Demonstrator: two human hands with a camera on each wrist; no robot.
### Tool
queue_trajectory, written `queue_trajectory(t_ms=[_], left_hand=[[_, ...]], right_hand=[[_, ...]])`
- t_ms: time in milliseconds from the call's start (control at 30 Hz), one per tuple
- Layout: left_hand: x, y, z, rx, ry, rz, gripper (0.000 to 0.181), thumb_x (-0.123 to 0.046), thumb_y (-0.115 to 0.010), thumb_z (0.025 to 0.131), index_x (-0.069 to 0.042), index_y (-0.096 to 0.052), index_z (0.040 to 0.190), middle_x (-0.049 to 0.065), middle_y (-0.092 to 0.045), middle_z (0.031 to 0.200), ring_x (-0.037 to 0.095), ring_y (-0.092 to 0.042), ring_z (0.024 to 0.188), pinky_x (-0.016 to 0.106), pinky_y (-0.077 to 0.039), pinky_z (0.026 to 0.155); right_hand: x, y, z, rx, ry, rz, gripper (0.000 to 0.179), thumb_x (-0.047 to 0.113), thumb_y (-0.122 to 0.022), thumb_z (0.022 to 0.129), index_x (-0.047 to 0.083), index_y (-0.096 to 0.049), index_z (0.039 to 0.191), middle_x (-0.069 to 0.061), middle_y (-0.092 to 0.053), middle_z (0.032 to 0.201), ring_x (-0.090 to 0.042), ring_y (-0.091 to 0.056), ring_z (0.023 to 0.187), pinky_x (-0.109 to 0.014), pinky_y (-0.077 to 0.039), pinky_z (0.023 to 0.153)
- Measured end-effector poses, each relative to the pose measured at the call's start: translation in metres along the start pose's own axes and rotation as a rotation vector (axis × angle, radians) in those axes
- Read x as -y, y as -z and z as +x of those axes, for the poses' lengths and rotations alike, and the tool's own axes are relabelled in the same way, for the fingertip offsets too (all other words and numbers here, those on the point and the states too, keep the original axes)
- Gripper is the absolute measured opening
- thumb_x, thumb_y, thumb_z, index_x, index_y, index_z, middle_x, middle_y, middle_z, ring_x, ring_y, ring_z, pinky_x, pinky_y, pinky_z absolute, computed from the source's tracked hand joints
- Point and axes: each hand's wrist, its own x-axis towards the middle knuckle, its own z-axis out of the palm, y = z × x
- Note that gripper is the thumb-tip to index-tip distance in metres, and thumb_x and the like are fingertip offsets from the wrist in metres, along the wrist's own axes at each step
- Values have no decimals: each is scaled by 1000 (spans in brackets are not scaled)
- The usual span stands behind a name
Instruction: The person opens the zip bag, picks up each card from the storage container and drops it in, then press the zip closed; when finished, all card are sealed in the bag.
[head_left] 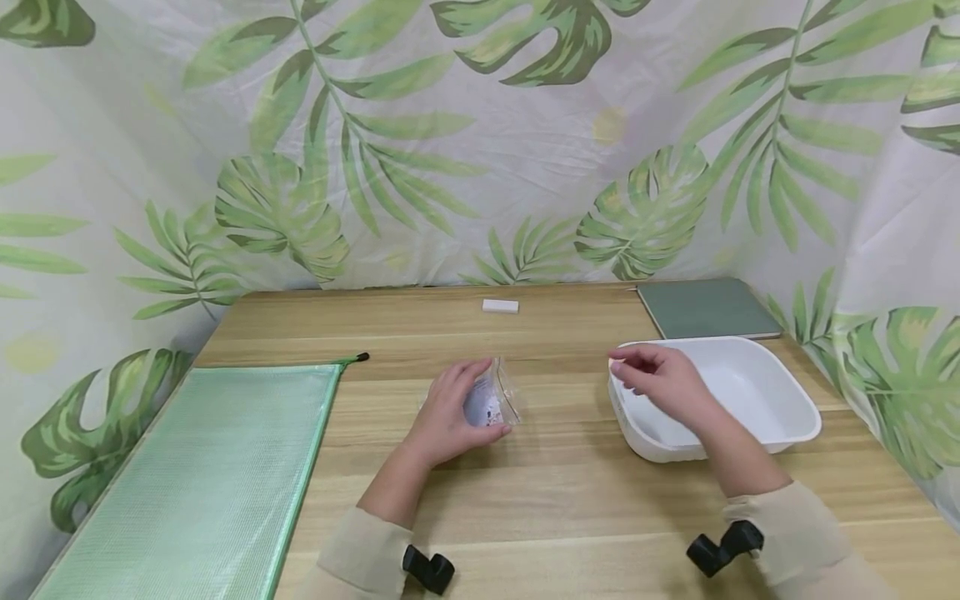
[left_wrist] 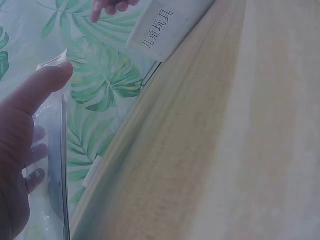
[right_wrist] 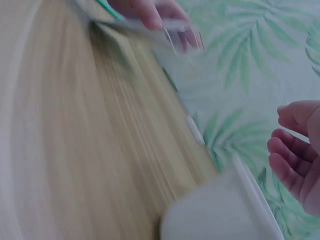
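My left hand [head_left: 450, 417] grips a small clear zip-lock bag [head_left: 504, 393] over the middle of the table, thumb on the near side and fingers on the far side. Something pale with small dark and reddish marks shows inside the bag; its kind cannot be made out. In the left wrist view the thumb [left_wrist: 47, 82] and fingertips press on the bag from opposite sides. My right hand [head_left: 667, 383] hovers above the left rim of a white plastic basin [head_left: 795, 417]. Its fingers [right_wrist: 290, 155] are loosely bent, and nothing shows between them.
A mint-green mesh zip pouch [head_left: 187, 475] lies flat on the left of the wooden table [head_left: 555, 508]. At the back sits a small white block [head_left: 500, 306]. Behind the basin lies a dark green notebook [head_left: 708, 308]. A leaf-patterned cloth [head_left: 525, 167] hangs behind the table.
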Motion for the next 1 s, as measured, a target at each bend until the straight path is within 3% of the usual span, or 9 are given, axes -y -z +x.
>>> queue_trajectory(t_ms=[200,367,533,667,1000], left_hand=[[-1,0,1,12,10,-4,91,-42,-84,66,-13,-47,144,11,-52,137,32,-48,126,53,-38,105],[-1,0,1,19,17,-8,90,-41,-84,67,-13,-47,144,11,-52,137,32,-47,127,54,-37,106],[-1,0,1,21,15,-6,90,-40,-84,67,-13,-47,144,11,-52,137,32,-47,128,54,-37,106],[-2,0,1,26,16,-8,90,-41,-84,67,-13,-47,144,11,-52,137,32,-47,128,54,-38,106],[-1,0,1,34,22,-13,90,-41,-83,68,-14,-46,145,11,-52,137,32,-47,127,54,-38,105]], right_hand=[[-31,37,5,28,-106,-189,43,30,-64,95,2,-62,128,-15,-66,103,-18,-56,87,-25,-49,71],[-60,52,14,96,-177,-279,48,26,-67,92,-2,-59,130,-20,-64,113,-27,-56,100,-32,-47,81],[-80,57,20,157,-251,-329,55,24,-72,87,-4,-56,131,-27,-57,121,-35,-52,105,-45,-46,89],[-89,56,22,176,-244,-380,62,24,-77,82,-6,-54,131,-32,-55,124,-40,-53,108,-54,-43,95],[-95,50,26,186,-259,-443,65,25,-81,78,-7,-53,128,-34,-54,125,-43,-53,109,-58,-41,97]])
